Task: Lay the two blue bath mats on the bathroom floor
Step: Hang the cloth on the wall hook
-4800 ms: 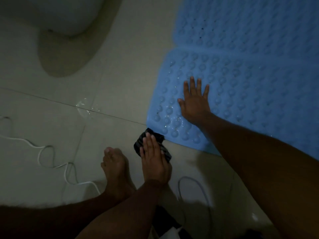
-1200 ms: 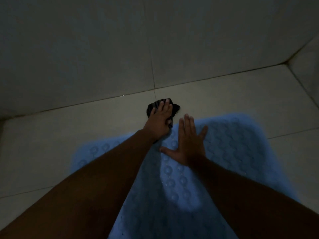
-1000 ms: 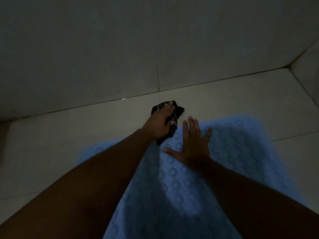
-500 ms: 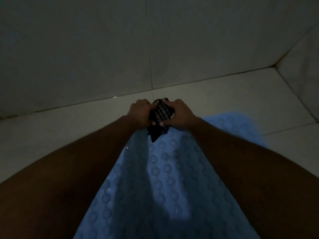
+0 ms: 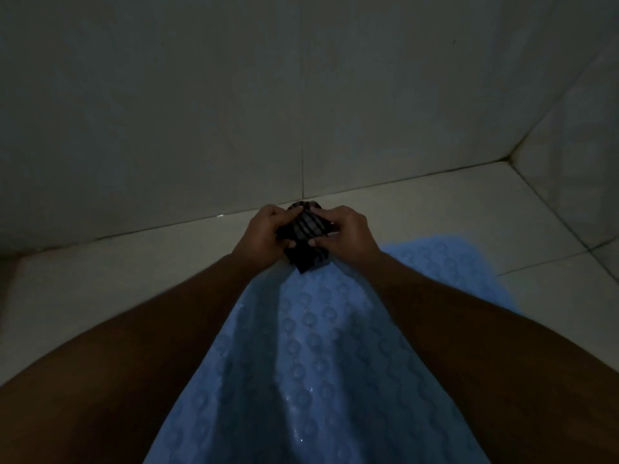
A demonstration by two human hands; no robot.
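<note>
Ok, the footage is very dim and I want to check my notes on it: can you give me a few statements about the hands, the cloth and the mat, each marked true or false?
1. The left hand and right hand both grip the dark striped cloth. True.
2. The blue bath mat is rolled up. False: it lies spread out on the floor tiles.
3. The right hand presses flat on the mat. False: its fingers are curled round the cloth.
4. The cloth is held at the mat's far end, close to the wall. True.
</note>
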